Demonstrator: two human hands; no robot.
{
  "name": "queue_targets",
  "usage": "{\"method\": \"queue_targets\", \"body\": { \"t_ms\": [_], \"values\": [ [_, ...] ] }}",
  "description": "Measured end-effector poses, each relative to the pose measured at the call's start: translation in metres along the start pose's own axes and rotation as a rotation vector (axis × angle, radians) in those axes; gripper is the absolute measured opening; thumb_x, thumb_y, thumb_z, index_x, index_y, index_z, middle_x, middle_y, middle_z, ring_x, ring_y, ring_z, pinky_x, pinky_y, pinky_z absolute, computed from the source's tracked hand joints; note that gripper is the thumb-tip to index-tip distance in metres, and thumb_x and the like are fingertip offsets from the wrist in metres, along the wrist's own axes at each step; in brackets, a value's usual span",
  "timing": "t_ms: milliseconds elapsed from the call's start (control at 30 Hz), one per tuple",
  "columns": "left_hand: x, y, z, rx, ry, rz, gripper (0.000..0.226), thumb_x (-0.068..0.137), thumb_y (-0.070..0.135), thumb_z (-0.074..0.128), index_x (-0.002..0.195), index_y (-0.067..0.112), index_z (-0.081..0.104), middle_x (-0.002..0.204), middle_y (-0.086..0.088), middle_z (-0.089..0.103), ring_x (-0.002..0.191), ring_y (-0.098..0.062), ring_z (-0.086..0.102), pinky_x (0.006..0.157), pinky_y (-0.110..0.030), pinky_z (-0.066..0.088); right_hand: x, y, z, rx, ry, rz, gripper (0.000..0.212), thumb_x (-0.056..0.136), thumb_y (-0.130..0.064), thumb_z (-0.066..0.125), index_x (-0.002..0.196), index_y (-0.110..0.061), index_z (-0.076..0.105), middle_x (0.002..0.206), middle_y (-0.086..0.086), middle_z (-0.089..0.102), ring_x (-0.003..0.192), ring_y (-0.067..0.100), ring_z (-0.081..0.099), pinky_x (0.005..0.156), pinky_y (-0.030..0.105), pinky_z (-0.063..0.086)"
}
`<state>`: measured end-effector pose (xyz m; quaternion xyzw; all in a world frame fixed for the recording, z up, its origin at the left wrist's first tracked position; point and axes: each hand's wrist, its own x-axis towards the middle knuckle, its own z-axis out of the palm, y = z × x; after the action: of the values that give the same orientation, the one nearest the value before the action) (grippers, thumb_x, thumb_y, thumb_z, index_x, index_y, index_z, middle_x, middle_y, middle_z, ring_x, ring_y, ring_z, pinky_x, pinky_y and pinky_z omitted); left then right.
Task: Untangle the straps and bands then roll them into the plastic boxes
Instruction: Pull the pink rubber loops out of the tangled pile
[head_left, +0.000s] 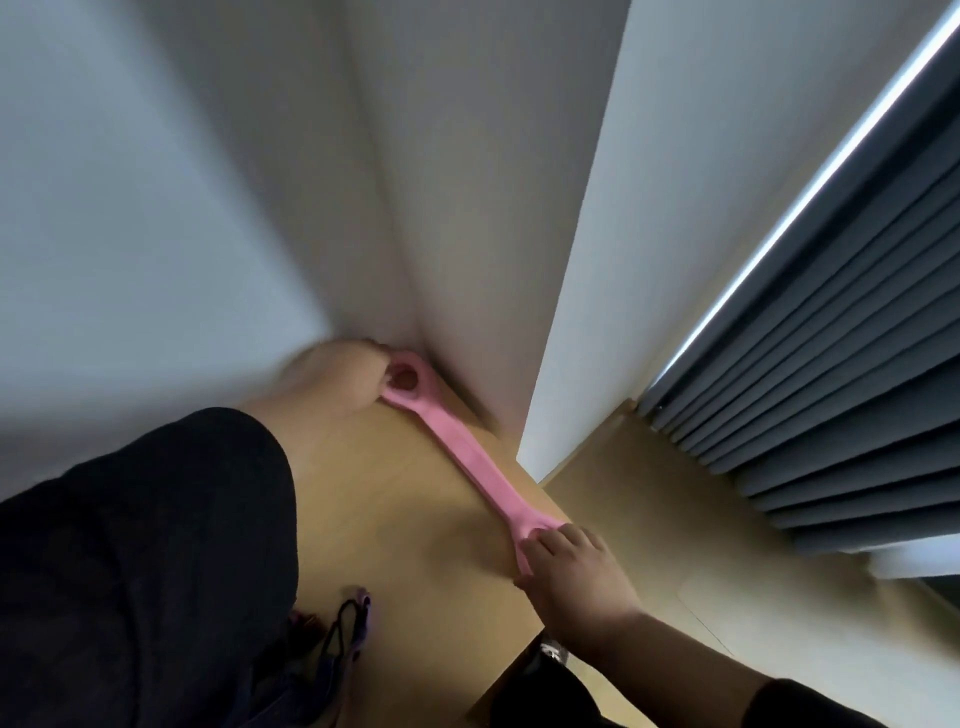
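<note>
A: What takes up most of the view?
B: White walls (182, 208) meeting in a corner behind the far end of the tabletop (405, 519), and grey pleated curtains (841, 364) past its right edge, with a bright strip of light along them. Wooden floor (701, 519) lies beyond that edge.
A: And in the way?
B: A dark sleeve (145, 571) fills the lower left and covers the near left part of the tabletop. A second dark sleeve is cut off at the bottom right.
A: Where's the band?
B: The pink band (467, 457) lies stretched straight across the tabletop, from the far corner by the wall to the right edge. Each end has a loop.
A: The hands?
B: The left hand (332, 379) is at the far loop with fingers curled round it, though it is blurred. The right hand (571, 577) has its fingers bent over the near loop, gripping it against the tabletop's right edge.
A: Anything else?
B: A tangle of dark and purple straps (348, 629) near the front edge, partly hidden under the left sleeve and hard to make out. A small metallic thing (553, 650) shows below the right wrist; I cannot tell what it is.
</note>
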<state>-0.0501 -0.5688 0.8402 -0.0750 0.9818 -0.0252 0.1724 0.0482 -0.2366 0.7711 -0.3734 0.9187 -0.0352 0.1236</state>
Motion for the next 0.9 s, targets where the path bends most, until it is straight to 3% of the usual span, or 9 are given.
{"method": "queue_targets", "body": {
  "t_ms": [67, 133, 200, 267, 333, 433, 567, 700, 900],
  "values": [
    [-0.012, -0.026, 0.007, 0.094, 0.087, 0.035, 0.029, 0.099, 0.037, 0.047, 0.11, 0.018, 0.065, 0.108, -0.006, 0.066, 0.099, -0.027, 0.063, 0.079, -0.034, 0.049, 0.002, -0.013, -0.009, -0.009, 0.012, -0.014, 0.036, 0.057, -0.051, 0.088, 0.078, -0.028, 0.071, 0.074, -0.01, 0.067, 0.068, 0.017, 0.067, 0.068, 0.035, 0.062],
    [-0.037, -0.042, 0.005, -0.033, 0.118, 0.015, 0.027, 0.099, 0.035, 0.048, 0.108, 0.017, 0.065, 0.106, -0.007, 0.066, 0.098, -0.028, 0.062, 0.077, -0.035, 0.045, 0.003, -0.03, -0.019, -0.005, 0.011, -0.034, 0.033, 0.063, -0.053, 0.083, 0.083, -0.03, 0.07, 0.077, -0.011, 0.066, 0.072, 0.016, 0.067, 0.07, 0.035, 0.062],
    [-0.064, -0.055, 0.005, -0.062, 0.173, -0.007, 0.028, 0.101, 0.033, 0.045, 0.108, 0.016, 0.066, 0.106, -0.007, 0.065, 0.097, -0.029, 0.061, 0.072, -0.033, 0.041, 0.005, -0.05, -0.03, 0.025, 0.005, -0.082, 0.031, 0.082, -0.052, 0.067, 0.104, -0.031, 0.07, 0.098, -0.01, 0.068, 0.093, 0.017, 0.067, 0.087, 0.037, 0.057],
    [-0.092, -0.072, 0.009, -0.14, 0.194, -0.032, 0.029, 0.102, 0.029, 0.042, 0.106, 0.014, 0.067, 0.103, -0.007, 0.065, 0.095, -0.028, 0.061, 0.069, -0.031, 0.035, 0.01, -0.07, -0.037, 0.032, -0.063, -0.153, 0.04, 0.099, -0.047, 0.048, 0.132, -0.028, 0.057, 0.128, -0.006, 0.06, 0.123, 0.019, 0.054, 0.109, 0.039, 0.041],
    [-0.123, -0.091, 0.02, -0.211, 0.178, -0.08, 0.029, 0.101, 0.022, 0.04, 0.094, 0.012, 0.066, 0.094, -0.006, 0.065, 0.087, -0.026, 0.059, 0.067, -0.033, 0.037, 0.016, -0.09, -0.041, 0.02, -0.074, -0.228, 0.044, 0.103, -0.047, 0.039, 0.142, -0.027, 0.047, 0.14, -0.005, 0.052, 0.133, 0.02, 0.044, 0.115, 0.037, 0.032],
    [-0.174, -0.114, 0.043, -0.297, 0.184, -0.138, 0.027, 0.099, 0.02, 0.039, 0.08, 0.014, 0.058, 0.078, 0.001, 0.059, 0.076, -0.021, 0.055, 0.066, -0.036, 0.042, 0.027, -0.119, -0.045, -0.02, -0.103, -0.293, 0.044, 0.104, -0.046, 0.038, 0.142, -0.026, 0.046, 0.141, -0.003, 0.051, 0.133, 0.022, 0.044, 0.114, 0.036, 0.032],
    [-0.237, -0.144, 0.08, -0.375, 0.183, -0.253, 0.025, 0.098, 0.021, 0.041, 0.092, 0.016, 0.064, 0.088, 0.001, 0.066, 0.081, -0.019, 0.059, 0.072, -0.036, 0.047, 0.039, -0.159, -0.044, -0.044, -0.108, -0.357, 0.042, 0.104, -0.044, 0.037, 0.14, -0.026, 0.049, 0.138, -0.004, 0.054, 0.129, 0.02, 0.046, 0.11, 0.034, 0.036],
    [-0.29, -0.151, 0.108, -0.403, 0.18, -0.296, 0.02, 0.091, 0.015, 0.045, 0.09, 0.015, 0.065, 0.089, -0.002, 0.066, 0.081, -0.02, 0.058, 0.062, -0.032, 0.039, 0.048, -0.202, -0.036, -0.093, -0.147, -0.448, 0.039, 0.102, -0.043, 0.04, 0.136, -0.026, 0.051, 0.134, -0.004, 0.055, 0.126, 0.02, 0.047, 0.108, 0.034, 0.039],
    [-0.348, -0.141, 0.147, -0.556, 0.258, -0.339, 0.025, 0.09, 0.017, 0.047, 0.096, 0.016, 0.072, 0.1, -0.003, 0.066, 0.095, -0.021, 0.059, 0.079, -0.032, 0.046, 0.059, -0.264, -0.013, -0.122, -0.131, -0.638, 0.035, 0.099, -0.033, 0.046, 0.128, -0.018, 0.06, 0.121, 0.003, 0.063, 0.112, 0.026, 0.056, 0.093, 0.036, 0.046]
  ]
}}
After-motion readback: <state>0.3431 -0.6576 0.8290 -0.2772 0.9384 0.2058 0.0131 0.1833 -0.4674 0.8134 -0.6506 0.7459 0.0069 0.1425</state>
